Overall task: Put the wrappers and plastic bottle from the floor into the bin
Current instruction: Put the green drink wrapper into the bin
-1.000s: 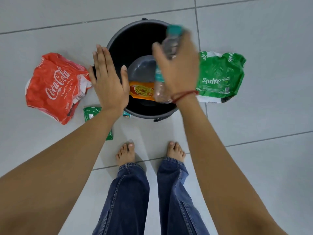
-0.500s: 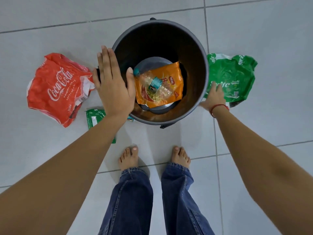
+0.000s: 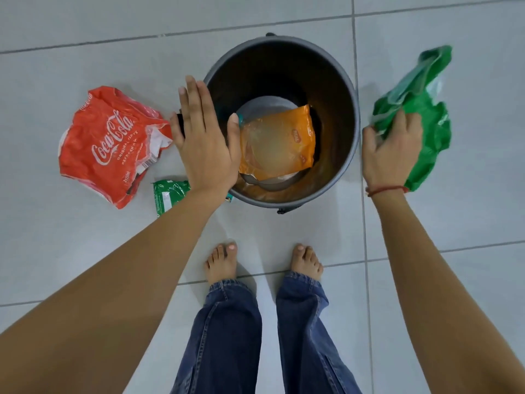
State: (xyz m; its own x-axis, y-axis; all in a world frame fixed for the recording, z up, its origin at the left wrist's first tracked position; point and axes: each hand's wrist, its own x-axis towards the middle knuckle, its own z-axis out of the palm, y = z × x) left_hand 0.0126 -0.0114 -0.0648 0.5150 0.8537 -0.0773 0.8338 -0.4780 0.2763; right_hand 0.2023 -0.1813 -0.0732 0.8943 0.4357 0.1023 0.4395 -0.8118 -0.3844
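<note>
Gripping hand: the right hand [image 3: 393,155] is clenched on the green Sprite wrapper [image 3: 420,109], which bunches up above and to the right of the knuckles, clear of the floor and blurred at its top edge
Right wrist: a red thread bracelet [image 3: 386,190] circles it, with the wrapper's lower corner touching the thread's outer end
Free hand: the left hand [image 3: 206,140] is spread flat with fingers together and thumb out, grasping nothing, held over the left rim of the bin
Bin: a dark round bin [image 3: 348,115] stands on the floor between the two hands, mouth up, just ahead of the feet
Inside the bin: an orange snack wrapper [image 3: 279,143] lies across the bottom; a pale blurred shape on top of it looks like the plastic bottle, but I cannot tell for sure
Floor, left of the bin: a red Coca-Cola wrapper [image 3: 109,146] lies crumpled, its torn right edge just beside the left hand's little finger
Floor, under the left forearm: a small green sachet [image 3: 169,194] sits close below the red wrapper, partly hidden by the arm
Standing: bare feet [image 3: 221,264] and blue jeans [image 3: 227,336] on grey floor tiles [image 3: 71,38]
</note>
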